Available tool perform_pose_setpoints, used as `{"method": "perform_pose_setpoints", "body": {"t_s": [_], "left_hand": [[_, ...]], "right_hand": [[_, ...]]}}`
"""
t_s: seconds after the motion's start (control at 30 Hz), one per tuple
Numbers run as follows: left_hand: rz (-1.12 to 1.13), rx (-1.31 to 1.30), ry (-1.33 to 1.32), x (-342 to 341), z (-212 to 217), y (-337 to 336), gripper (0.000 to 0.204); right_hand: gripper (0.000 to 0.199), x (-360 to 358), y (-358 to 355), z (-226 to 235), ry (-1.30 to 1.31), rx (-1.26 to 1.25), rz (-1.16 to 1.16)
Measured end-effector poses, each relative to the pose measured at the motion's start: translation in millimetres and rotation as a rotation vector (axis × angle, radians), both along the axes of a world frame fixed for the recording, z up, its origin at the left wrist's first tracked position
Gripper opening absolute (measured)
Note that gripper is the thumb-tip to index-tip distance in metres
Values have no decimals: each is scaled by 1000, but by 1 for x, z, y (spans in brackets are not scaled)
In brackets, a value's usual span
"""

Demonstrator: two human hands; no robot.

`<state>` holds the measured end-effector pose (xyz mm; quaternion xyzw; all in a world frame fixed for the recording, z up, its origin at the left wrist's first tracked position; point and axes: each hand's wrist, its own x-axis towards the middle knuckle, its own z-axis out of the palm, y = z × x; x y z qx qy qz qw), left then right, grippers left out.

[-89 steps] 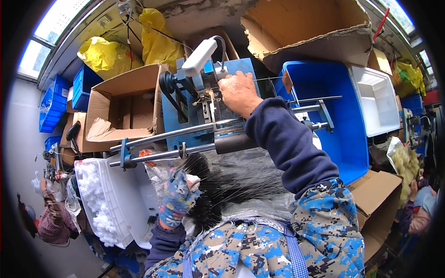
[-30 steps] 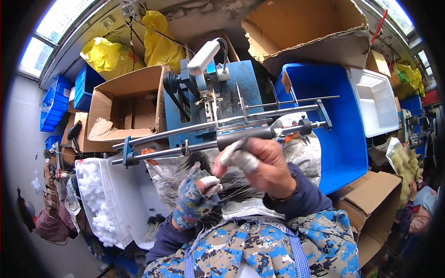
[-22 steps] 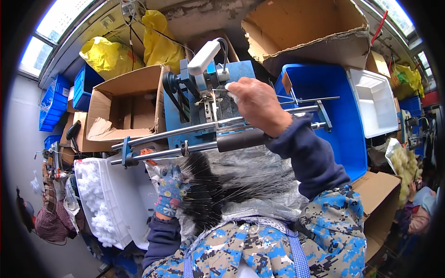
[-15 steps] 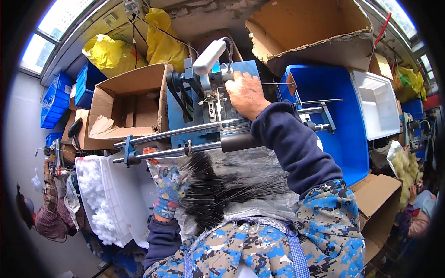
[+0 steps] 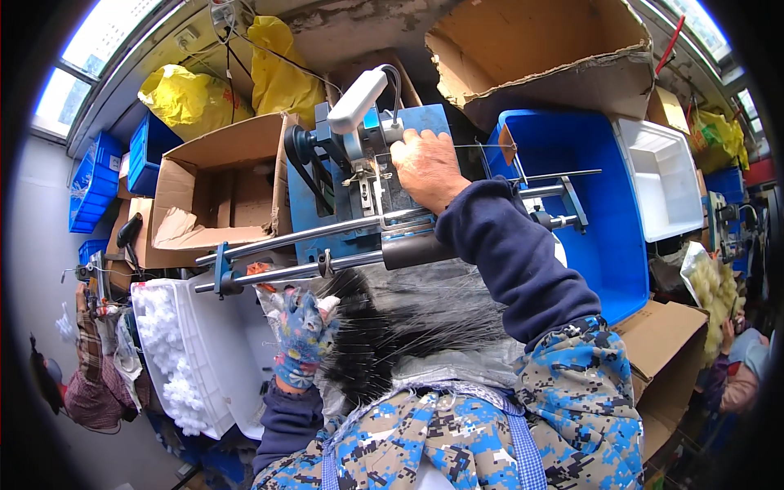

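Before a stained wall (image 5: pixel 347 31), the right hand (image 5: pixel 426 167) curls over a blue machine (image 5: pixel 434 118), wire (image 5: pixel 474 146) beside its fingers, bristles (image 5: pixel 359 347) beside the left hand (image 5: pixel 302 331) — probably for easy reach — both grips too hidden to tell.

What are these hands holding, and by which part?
Cannot tell: right hand covers part of a thin, straight grey wire; left hand hides its grip.

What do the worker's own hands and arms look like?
The left hand wears a blue glove with a multicoloured pattern; the right hand shows no glove on its visible side. Dark navy sleeves show on both sides; above the right one is pixelated camouflage cloth in blue, grey, tan and black.
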<state>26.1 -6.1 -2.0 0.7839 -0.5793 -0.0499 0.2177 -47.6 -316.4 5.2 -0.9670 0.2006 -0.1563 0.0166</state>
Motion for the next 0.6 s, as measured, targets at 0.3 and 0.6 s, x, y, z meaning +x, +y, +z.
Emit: {"method": "perform_pose_setpoints", "body": {"t_s": [0.3,0.6], "left_hand": [[-115,-134,-129,-17,26,-13,48],[-85,-95,15,-21,27,-16,45]], "right_hand": [[11,2,2,3,28,15,-9],[11,3,1,-2,-33,45,13]]}}
